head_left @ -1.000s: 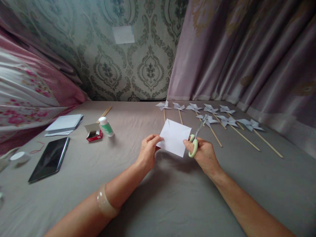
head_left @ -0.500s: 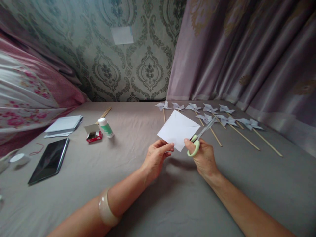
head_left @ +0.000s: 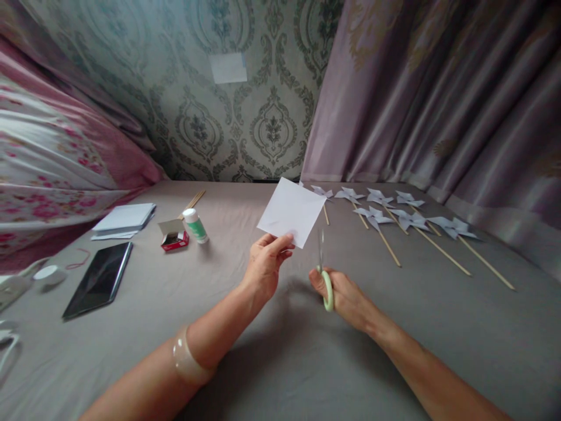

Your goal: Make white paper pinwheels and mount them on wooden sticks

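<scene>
My left hand (head_left: 267,263) pinches a square sheet of white paper (head_left: 291,210) by its lower edge, holding it tilted up above the cloth. Lower and to the right, my right hand (head_left: 344,292) is closed around a pair of scissors (head_left: 326,286) with pale green handles. The blades point upward, apart from the paper, and look blurred. Paper pinwheels (head_left: 412,220) on wooden sticks lie in rows to the right, beyond my right hand. One of them is partly hidden behind the sheet.
At left lie a stack of white paper (head_left: 124,219), a dark tablet (head_left: 99,280), an open red box (head_left: 174,238) and a glue bottle (head_left: 195,226). Wooden sticks (head_left: 193,202) rest behind the box. A white roll (head_left: 49,276) sits at far left. Curtains (head_left: 377,99) hang at right.
The sheet has moved up and left in my left hand, and its visible cuts no longer show. My right hand has drawn the scissors down and left, turning their blades upright. The view has shifted slightly.
</scene>
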Demonstrator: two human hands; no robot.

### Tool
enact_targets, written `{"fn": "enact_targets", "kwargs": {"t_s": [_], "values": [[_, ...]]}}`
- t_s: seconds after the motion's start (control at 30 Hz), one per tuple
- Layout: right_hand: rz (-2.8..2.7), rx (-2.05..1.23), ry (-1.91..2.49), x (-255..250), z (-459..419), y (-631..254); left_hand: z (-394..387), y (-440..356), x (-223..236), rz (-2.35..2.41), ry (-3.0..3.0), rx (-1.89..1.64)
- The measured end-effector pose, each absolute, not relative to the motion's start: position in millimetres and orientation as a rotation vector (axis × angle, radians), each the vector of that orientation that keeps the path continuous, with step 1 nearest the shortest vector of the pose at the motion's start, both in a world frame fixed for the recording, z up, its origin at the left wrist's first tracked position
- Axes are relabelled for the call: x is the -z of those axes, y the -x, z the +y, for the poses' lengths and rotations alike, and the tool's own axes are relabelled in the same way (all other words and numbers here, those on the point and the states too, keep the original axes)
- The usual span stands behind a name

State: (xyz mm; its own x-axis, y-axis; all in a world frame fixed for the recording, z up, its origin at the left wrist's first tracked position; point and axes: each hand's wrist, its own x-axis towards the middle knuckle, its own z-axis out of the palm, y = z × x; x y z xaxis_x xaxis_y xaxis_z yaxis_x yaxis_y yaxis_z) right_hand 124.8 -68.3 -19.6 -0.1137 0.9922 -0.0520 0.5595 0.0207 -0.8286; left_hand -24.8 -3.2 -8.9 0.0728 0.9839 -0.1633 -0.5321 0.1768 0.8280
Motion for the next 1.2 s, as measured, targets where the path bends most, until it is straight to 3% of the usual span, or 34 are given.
{"fn": "enact_targets", "kwargs": {"t_s": [1.2], "values": [[-1.716, -1.085, 1.544, 21, -72, -116, -18, 17, 2, 0.807, -0.604, -1.287]]}}
